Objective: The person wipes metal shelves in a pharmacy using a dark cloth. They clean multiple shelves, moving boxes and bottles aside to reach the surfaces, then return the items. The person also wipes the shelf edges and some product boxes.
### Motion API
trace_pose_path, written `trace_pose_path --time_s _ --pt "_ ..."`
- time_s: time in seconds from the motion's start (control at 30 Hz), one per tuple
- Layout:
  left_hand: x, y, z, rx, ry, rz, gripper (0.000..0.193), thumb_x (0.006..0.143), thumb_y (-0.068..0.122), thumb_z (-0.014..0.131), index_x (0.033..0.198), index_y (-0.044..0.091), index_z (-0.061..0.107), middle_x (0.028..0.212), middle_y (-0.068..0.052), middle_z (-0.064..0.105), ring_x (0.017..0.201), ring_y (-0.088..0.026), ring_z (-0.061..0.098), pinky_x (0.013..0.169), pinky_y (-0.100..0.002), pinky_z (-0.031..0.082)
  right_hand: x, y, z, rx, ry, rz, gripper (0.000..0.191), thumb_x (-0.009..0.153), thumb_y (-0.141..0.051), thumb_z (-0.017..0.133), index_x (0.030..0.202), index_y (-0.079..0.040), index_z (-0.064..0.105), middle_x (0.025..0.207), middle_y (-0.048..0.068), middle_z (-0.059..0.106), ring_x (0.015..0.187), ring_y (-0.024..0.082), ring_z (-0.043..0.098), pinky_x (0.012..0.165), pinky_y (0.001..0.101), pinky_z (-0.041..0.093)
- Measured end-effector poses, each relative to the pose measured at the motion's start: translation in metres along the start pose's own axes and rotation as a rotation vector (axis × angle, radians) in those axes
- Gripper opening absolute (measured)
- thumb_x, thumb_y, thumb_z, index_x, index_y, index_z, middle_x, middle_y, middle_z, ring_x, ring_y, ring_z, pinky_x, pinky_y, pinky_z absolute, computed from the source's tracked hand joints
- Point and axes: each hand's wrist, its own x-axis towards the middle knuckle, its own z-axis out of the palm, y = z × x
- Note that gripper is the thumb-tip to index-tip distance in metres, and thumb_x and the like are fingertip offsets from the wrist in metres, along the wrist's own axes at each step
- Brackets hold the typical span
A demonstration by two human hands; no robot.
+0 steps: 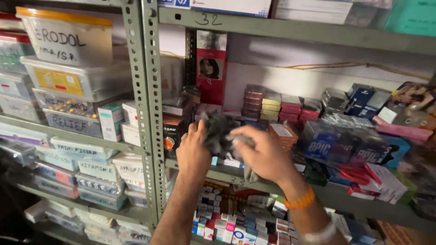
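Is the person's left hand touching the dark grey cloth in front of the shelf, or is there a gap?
Touching. The head view shows the left hand with its fingers pressed against the dark grey cloth; no gap is visible.

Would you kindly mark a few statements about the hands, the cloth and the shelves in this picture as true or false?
1. Both hands grip a dark grey cloth. True.
2. The right hand wears an orange band at the wrist. True.
3. The left hand holds a red box. False: it holds the cloth.
4. The left shelf unit holds clear plastic tubs. True.
5. The hands work at floor level. False: they are at a metal shelf of small boxes.
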Motion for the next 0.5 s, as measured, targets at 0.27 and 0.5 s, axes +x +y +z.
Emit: trace_pose_path --time_s 0.27,0.5 --pt "0.005 -0.002 0.002 -0.007 -0.029 -0.053 0.035 0.086 0.004 0.058 0.121 0.005 0.055 0.117 -0.017 0.063 0.098 -0.042 0.066 0.073 -0.052 0.058 -0.090 0.026 -0.018 -0.213 0.838 -0.371 0.040 0.116 -0.010 0.053 0.152 -0.010 0.035 0.148 0.019 0.044 0.134 0.031 0.047 0.113 0.0454 0.041" --pt "-0.001 0.005 -0.008 -0.071 0.009 -0.064 0.039 0.090 0.003 0.055 0.129 0.006 0.055 0.124 -0.021 0.058 0.105 -0.046 0.062 0.075 -0.055 0.057 -0.136 0.054 -0.026 0.136 -0.105 0.016 0.043 0.090 -0.010 0.063 0.131 -0.001 0.068 0.135 0.012 0.069 0.128 0.025 0.062 0.103 0.0430 0.048"
